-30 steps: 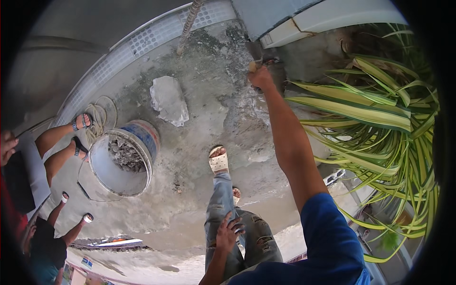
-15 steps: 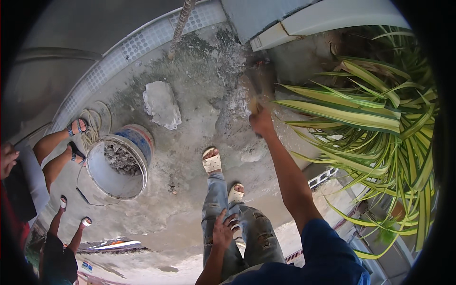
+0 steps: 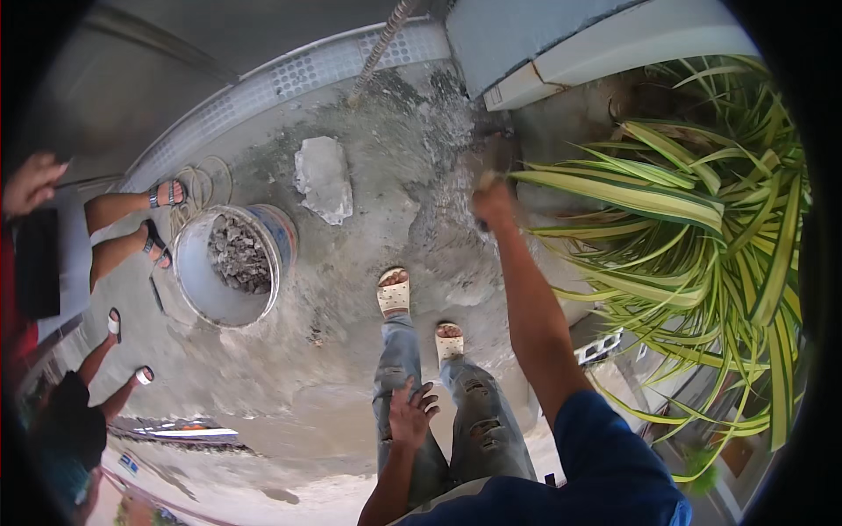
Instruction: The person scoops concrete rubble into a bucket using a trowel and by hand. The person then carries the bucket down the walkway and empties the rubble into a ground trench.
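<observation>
My right hand (image 3: 496,209) is closed around the light wooden handle of what looks like a trowel (image 3: 495,158). Its dark blade is smeared by motion, close to the rough concrete beside the wall corner. Low in front of my jeans, my left hand (image 3: 410,419) holds nothing, its fingers apart near my left thigh. Left of the hand tool, a pale flat slab (image 3: 324,180) of broken concrete or stone lies on the ground. Farther left stands a white bucket (image 3: 195,279) with grey rubble (image 3: 239,254) inside.
A striped long-leaved plant (image 3: 649,210) spreads along the right. A ribbed rod (image 3: 381,53) slants down at the top. A coiled hose or cord (image 3: 203,186) lies behind the bucket. One person in sandals (image 3: 158,244) stands at the left; another in white slippers (image 3: 114,324) is nearer.
The view has shifted, moving the bucket and slab in the picture. My right foot has moved farther from the left. My right hand stays on the tool; the person's hand at left has risen.
</observation>
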The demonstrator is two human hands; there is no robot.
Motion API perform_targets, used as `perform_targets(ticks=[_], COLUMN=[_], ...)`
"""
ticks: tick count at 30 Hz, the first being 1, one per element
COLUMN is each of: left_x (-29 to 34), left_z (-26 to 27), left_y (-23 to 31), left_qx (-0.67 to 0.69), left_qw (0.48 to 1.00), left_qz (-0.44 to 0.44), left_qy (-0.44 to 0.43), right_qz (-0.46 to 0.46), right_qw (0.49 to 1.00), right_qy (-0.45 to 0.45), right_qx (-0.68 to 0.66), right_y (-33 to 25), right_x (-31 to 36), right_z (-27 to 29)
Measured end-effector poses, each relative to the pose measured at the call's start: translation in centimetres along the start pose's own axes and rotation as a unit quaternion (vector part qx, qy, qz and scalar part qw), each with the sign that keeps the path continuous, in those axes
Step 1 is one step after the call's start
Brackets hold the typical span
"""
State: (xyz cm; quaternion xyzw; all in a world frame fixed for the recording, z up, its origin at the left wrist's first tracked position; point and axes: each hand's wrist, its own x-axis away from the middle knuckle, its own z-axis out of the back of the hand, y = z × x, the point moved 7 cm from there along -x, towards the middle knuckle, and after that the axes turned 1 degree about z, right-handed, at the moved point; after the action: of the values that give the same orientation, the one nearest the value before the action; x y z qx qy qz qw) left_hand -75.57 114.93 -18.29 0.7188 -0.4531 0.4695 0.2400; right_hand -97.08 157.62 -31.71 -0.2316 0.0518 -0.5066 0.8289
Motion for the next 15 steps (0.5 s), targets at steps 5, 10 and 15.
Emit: perform_targets(ticks=[5,10,15], left_x=[1.7,5.9,10.4], left_z=[0.7,1.5,3.8], left_y=[-2.2,-3.9,-5.6], left_qx=[0.079,0.143,0.207], left_qw=[0.994,0.975,0.951], left_qz=[-0.059,-0.158,-0.228], left_qy=[-0.042,-0.062,-0.015], right_qz=[-0.164,-0.001,0.135], right_qw=[0.955,0.97,0.894], right_qy=[-0.235,-0.244,-0.406], right_qx=[-0.072,-0.01,0.135], right_y=[1.1,7.9,14.7], right_x=[6.6,11.7,22.8], right_z=[3.3,9.4,13.2])
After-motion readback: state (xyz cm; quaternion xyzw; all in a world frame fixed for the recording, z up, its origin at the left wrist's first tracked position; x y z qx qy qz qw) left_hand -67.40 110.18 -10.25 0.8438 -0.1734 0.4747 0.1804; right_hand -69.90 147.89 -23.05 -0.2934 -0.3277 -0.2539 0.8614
